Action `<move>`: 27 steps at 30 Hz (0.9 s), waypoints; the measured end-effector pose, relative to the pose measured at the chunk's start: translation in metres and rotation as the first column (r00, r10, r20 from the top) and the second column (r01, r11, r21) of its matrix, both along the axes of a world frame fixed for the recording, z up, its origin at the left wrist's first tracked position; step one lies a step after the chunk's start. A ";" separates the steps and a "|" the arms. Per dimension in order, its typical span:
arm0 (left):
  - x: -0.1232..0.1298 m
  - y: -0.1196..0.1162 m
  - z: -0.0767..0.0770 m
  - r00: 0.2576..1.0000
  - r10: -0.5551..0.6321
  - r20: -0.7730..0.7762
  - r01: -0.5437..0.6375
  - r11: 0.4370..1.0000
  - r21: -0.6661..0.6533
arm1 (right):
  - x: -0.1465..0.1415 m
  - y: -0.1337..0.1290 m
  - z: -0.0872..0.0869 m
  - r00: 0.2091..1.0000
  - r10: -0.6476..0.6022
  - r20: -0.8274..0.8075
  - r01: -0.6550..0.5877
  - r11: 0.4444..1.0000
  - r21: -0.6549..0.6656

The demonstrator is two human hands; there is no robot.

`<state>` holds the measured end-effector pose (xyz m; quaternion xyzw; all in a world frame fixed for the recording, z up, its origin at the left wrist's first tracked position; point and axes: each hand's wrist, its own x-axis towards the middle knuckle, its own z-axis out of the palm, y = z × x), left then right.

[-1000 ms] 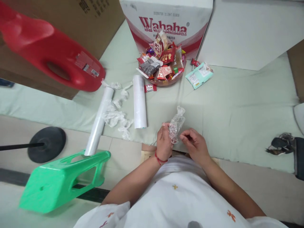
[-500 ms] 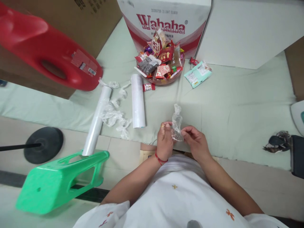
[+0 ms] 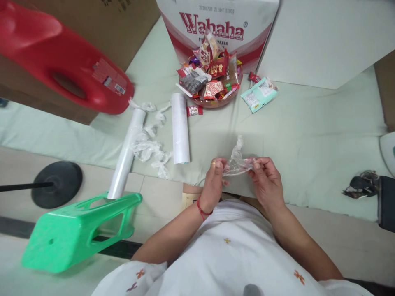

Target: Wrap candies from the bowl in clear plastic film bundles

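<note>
A clear, crumpled plastic bag (image 3: 237, 158) is stretched between my two hands above the table's near edge, its twisted end pointing away from me. My left hand (image 3: 214, 181), with a ring and a red wrist cord, pinches one side of its edge. On the other side, my right hand (image 3: 268, 181) pinches the bag between thumb and fingers. To the left lie two white rolls: one upright-lying roll (image 3: 180, 129) and a slanted roll (image 3: 126, 156). Several more crumpled plastic bags (image 3: 148, 146) lie between these rolls.
A bowl (image 3: 212, 102) heaped with wrapped snacks stands before a Wahaha carton (image 3: 216, 12). Right of it lies a mint-green packet (image 3: 259, 94). At left are a red jug (image 3: 70, 70) and a green plastic stool (image 3: 61, 234). Keys (image 3: 361, 185) lie far right.
My right hand has moved right, away from my left, pulling the bag's edge wider. The left hand keeps its pinch. The view has shifted slightly.
</note>
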<state>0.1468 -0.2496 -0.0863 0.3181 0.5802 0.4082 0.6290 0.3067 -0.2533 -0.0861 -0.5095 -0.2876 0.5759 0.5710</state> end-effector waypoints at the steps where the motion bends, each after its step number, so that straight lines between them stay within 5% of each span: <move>1: -0.001 0.005 0.005 1.000 -0.012 -0.014 0.011 1.000 -0.004 | 0.002 -0.002 0.000 0.998 0.028 0.062 -0.030 0.999 0.039; 4: -0.001 0.020 0.013 0.992 -0.114 0.044 0.118 0.989 -0.086 | 0.005 -0.008 0.002 0.981 0.093 0.171 -0.112 0.988 0.104; 6: 0.003 0.026 0.012 0.983 -0.091 0.159 0.111 0.987 -0.118 | 0.005 -0.010 0.003 0.991 0.028 0.133 -0.043 0.992 0.117; 9: 0.010 0.024 0.006 0.947 0.103 0.305 -0.080 0.993 -0.088 | 0.008 -0.015 -0.001 0.988 -0.154 0.001 0.154 0.988 0.018; 11: 0.013 0.020 0.001 0.923 0.186 0.335 -0.183 0.982 -0.041 | 0.014 -0.020 -0.004 0.985 -0.173 -0.014 0.171 0.979 -0.110; 15: 0.014 0.010 -0.007 0.950 0.140 0.278 -0.167 0.983 0.076 | 0.035 -0.025 0.001 0.948 -0.084 0.307 0.110 0.992 -0.066; 18: 0.015 0.006 -0.008 0.974 0.071 0.216 -0.104 0.984 0.147 | 0.047 -0.010 0.015 0.757 0.098 0.646 -0.126 0.992 -0.002; 22: 0.016 0.000 -0.003 0.983 0.000 0.183 -0.039 0.977 0.207 | 0.043 0.024 0.024 0.613 0.519 0.596 -0.537 0.827 -0.168; 24: 0.016 -0.003 0.000 0.984 -0.041 0.175 0.003 0.977 0.213 | 0.035 0.036 0.022 0.663 0.561 0.496 -0.563 0.810 -0.163; 27: 0.013 -0.009 -0.002 0.984 -0.072 0.163 0.043 0.983 0.176 | 0.022 0.044 0.017 0.819 0.450 0.356 -0.443 0.890 -0.107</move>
